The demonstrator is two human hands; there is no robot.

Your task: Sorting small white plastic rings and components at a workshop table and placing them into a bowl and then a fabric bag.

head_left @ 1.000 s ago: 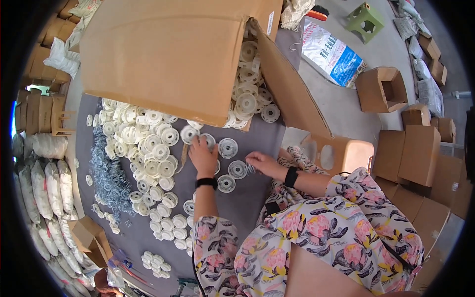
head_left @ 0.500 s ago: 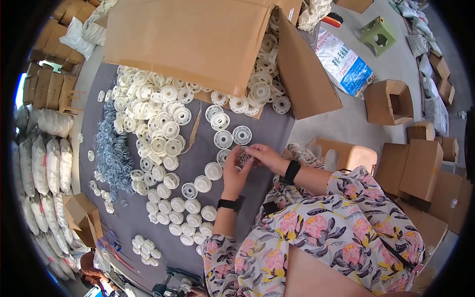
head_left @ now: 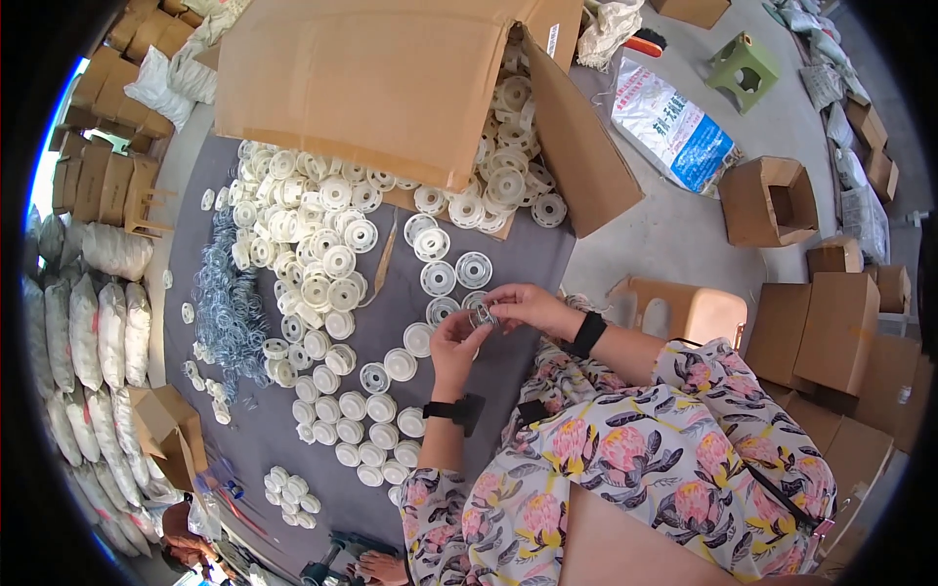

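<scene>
Close to the table's right edge, my left hand (head_left: pixel 455 350) and my right hand (head_left: pixel 532 307) meet, fingertips closed on a small wire coil spring (head_left: pixel 482 315). My fingers cover part of it. Just beyond them lie several white slotted plastic discs (head_left: pixel 474 270) on the grey table cover (head_left: pixel 322 479). A white round disc (head_left: pixel 418 339) lies right beside my left hand. Further left, rows of domed white round parts (head_left: pixel 381 407) sit on the cover. A large heap of cream plastic parts (head_left: pixel 322 234) lies beyond, with a tangled pile of wire springs (head_left: pixel 230 303) at its left.
A big cardboard box (head_left: pixel 362 88) on the table spills more plastic parts. Another person's hand (head_left: pixel 381 566) is at a dark green device (head_left: pixel 337 562) by the lower edge. An orange-brown chair (head_left: pixel 699 313), a green stool (head_left: pixel 745 70) and an open carton (head_left: pixel 769 202) stand at right.
My two hands stay together on the spring, with slightly shifted fingers that show more of it. The other person's hand shows more at the lower edge. The view has moved a little.
</scene>
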